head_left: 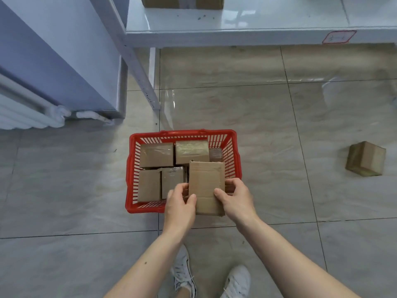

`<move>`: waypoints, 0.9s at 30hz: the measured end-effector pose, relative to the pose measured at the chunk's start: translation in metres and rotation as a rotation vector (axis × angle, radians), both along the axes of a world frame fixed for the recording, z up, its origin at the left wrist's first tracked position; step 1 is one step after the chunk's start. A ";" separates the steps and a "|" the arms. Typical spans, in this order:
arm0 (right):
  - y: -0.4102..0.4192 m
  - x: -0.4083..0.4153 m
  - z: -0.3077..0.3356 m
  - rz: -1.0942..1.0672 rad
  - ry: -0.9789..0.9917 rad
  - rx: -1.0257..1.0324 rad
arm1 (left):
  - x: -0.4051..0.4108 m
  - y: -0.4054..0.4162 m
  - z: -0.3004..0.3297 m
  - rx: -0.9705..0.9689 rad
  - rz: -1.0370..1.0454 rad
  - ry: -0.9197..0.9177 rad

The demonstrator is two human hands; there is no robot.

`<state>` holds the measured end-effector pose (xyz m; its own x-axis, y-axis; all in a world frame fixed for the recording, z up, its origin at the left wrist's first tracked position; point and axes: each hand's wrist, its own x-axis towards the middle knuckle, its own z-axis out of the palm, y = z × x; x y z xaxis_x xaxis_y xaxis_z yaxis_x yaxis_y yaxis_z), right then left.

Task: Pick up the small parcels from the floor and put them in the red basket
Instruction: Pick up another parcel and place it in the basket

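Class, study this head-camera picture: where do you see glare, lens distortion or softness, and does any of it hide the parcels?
Head view: glare streaks the glossy floor and the white shelf; wide-angle bending curves the tile lines and the shelf leg; edges look slightly soft. The held parcel, the red basket and the loose parcel stay clear, evenly lit, with faint shadows.

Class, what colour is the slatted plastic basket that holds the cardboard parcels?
Red: the slatted plastic basket shows best in the head view.
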<state>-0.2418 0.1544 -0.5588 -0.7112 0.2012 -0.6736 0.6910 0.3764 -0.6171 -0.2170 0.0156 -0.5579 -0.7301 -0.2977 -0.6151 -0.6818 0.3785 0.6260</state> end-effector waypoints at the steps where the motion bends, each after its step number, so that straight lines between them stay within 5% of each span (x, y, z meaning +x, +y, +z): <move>1: -0.005 -0.003 -0.008 -0.002 -0.008 -0.001 | -0.002 -0.005 -0.008 0.010 0.004 -0.010; 9: -0.023 -0.025 -0.090 0.050 -0.034 0.037 | -0.018 -0.023 -0.090 0.102 0.073 -0.086; 27: -0.047 -0.040 -0.259 0.087 -0.156 0.127 | -0.030 -0.039 -0.248 -0.010 -0.002 -0.152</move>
